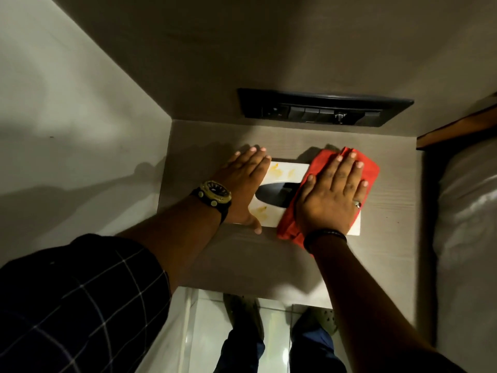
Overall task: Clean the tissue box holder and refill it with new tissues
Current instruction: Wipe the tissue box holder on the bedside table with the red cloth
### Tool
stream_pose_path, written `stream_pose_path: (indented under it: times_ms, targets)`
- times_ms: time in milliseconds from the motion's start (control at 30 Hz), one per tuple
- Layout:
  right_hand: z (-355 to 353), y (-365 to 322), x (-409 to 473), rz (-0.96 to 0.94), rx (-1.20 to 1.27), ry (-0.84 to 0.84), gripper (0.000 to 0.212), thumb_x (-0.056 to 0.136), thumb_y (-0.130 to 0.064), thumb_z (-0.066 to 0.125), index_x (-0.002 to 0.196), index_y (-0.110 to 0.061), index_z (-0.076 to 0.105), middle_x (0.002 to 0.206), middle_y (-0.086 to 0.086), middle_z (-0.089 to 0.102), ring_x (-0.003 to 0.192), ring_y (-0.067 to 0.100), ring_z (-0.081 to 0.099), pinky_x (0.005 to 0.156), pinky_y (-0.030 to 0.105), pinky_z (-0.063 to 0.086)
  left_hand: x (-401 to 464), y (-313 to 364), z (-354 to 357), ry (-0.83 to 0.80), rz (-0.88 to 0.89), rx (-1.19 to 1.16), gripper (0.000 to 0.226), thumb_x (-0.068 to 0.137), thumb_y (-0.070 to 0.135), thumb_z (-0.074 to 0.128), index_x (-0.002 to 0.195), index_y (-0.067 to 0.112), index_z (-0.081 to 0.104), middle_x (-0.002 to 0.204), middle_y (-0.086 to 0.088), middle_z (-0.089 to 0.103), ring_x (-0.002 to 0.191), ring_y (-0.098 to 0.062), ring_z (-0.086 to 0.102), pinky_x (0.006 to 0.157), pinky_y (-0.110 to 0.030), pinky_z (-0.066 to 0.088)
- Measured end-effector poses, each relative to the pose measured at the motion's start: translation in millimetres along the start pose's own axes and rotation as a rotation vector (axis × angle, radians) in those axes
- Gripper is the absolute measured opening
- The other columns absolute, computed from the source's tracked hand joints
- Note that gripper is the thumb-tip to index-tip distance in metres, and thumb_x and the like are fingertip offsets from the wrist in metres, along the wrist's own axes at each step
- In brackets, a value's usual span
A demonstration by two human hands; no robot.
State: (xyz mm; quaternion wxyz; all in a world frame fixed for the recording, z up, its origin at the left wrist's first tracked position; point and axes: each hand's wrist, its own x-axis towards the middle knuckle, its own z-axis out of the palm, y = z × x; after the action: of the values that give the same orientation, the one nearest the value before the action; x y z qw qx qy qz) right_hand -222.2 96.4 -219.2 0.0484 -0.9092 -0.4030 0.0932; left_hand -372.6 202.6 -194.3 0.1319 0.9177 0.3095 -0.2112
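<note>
In the head view the tissue box holder (279, 170), white with a dark oval slot, lies flat on the bench (269, 265) below the black switch panel (322, 110) at twelve o'clock. The left hand (242, 184) lies flat and open over its nine o'clock end, gripping nothing, the thumb hooked at the near edge. The right hand (336, 195), also flat with fingers spread, presses the red cloth (368, 168) onto the three o'clock end rather than closing around it.

Yellowish stains (279, 172) show on the bare top. A hard push could probably slide the light holder off line if the left hand eases, and the cloth might smear the stains or drag into the slot.

The cloth and hands hide much of the top; the slot is too dark to show whether any tissues remain inside, and no new tissues are visible
</note>
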Motion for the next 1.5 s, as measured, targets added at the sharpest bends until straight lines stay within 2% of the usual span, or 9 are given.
stream_pose_path:
  times_ms: [167, 300, 367, 500, 733, 933, 1100, 1267, 1500]
  targets:
    - [1, -4, -17, -0.315, -0.067, -0.074, 0.062, 0.102, -0.038, 0.020, 0.154, -0.006, 0.010, 0.163, 0.015, 0.005, 0.150, 0.034, 0.001, 0.121, 0.048, -0.001, 0, -2, -2, -0.037, 0.013, -0.003, 0.149, 0.051, 0.082, 0.068, 0.149, 0.013, -0.019, 0.161, -0.009, -0.019, 0.147, -0.025, -0.018, 0.112, -0.035, -0.016]
    - [1, 28, -23, -0.570, -0.140, -0.135, 0.063, 0.101, -0.043, 0.018, 0.154, -0.009, 0.014, 0.162, 0.012, 0.010, 0.150, 0.030, 0.002, 0.121, 0.046, 0.001, -1, -1, -4, -0.066, 0.008, -0.003, 0.148, 0.053, 0.082, 0.068, 0.148, 0.013, -0.022, 0.159, -0.008, -0.024, 0.140, -0.019, -0.028, 0.110, -0.035, -0.019]
    - [-2, 48, -21, -0.552, -0.142, -0.123, 0.064, 0.101, -0.045, 0.019, 0.153, -0.009, 0.017, 0.161, 0.012, 0.012, 0.150, 0.030, 0.006, 0.121, 0.046, 0.005, -1, -1, -4, -0.064, 0.003, -0.014, 0.149, 0.052, 0.080, 0.069, 0.148, 0.013, -0.023, 0.159, -0.008, -0.024, 0.138, -0.017, -0.029, 0.110, -0.035, -0.018]
    - [-10, 65, -12, -0.370, -0.080, -0.081, 0.067, 0.099, -0.044, 0.022, 0.153, -0.004, 0.018, 0.161, 0.018, 0.014, 0.149, 0.034, 0.011, 0.121, 0.049, 0.010, -1, 1, -4, -0.075, -0.011, -0.014, 0.150, 0.052, 0.078, 0.072, 0.148, 0.014, -0.024, 0.159, -0.008, -0.025, 0.143, -0.021, -0.025, 0.110, -0.035, -0.017]
    - [-5, 17, 5, -0.060, -0.020, -0.053, 0.069, 0.099, -0.043, 0.021, 0.153, -0.001, 0.009, 0.162, 0.021, 0.006, 0.150, 0.036, 0.003, 0.122, 0.050, 0.003, 1, 0, -3, -0.055, -0.013, 0.010, 0.151, 0.049, 0.080, 0.071, 0.149, 0.012, -0.021, 0.160, -0.010, -0.021, 0.147, -0.026, -0.018, 0.109, -0.037, -0.017]
    - [-1, -10, -11, -0.368, -0.060, -0.110, 0.063, 0.101, -0.044, 0.016, 0.155, -0.012, 0.007, 0.163, 0.014, 0.001, 0.151, 0.033, -0.002, 0.122, 0.049, -0.001, 2, 3, -6, -0.097, -0.020, 0.005, 0.151, 0.050, 0.080, 0.071, 0.148, 0.013, -0.023, 0.160, -0.009, -0.023, 0.147, -0.026, -0.019, 0.110, -0.036, -0.017]
    - [-4, 41, -31, -0.652, -0.113, -0.151, 0.062, 0.099, -0.044, 0.026, 0.152, -0.012, 0.025, 0.159, 0.015, 0.024, 0.147, 0.035, 0.019, 0.119, 0.050, 0.009, 0, 4, -10, -0.139, -0.038, 0.009, 0.152, 0.049, 0.080, 0.071, 0.147, 0.014, -0.024, 0.160, -0.007, -0.024, 0.147, -0.023, -0.020, 0.109, -0.034, -0.018]
    - [-12, 85, -11, -0.404, -0.035, -0.154, 0.068, 0.097, -0.047, 0.025, 0.154, -0.010, 0.017, 0.161, 0.018, 0.010, 0.149, 0.035, 0.006, 0.119, 0.052, 0.012, 1, 3, -9, -0.150, -0.033, 0.023, 0.151, 0.052, 0.081, 0.069, 0.145, 0.013, -0.029, 0.157, -0.008, -0.030, 0.146, -0.026, -0.023, 0.109, -0.036, -0.017]
    - [-12, 35, 5, -0.096, -0.059, -0.103, 0.069, 0.098, -0.045, 0.022, 0.154, -0.007, 0.010, 0.162, 0.020, 0.006, 0.150, 0.039, 0.003, 0.121, 0.053, 0.005, 1, 3, -9, -0.143, -0.021, 0.028, 0.152, 0.051, 0.079, 0.071, 0.147, 0.011, -0.026, 0.158, -0.009, -0.027, 0.147, -0.027, -0.021, 0.110, -0.036, -0.016]
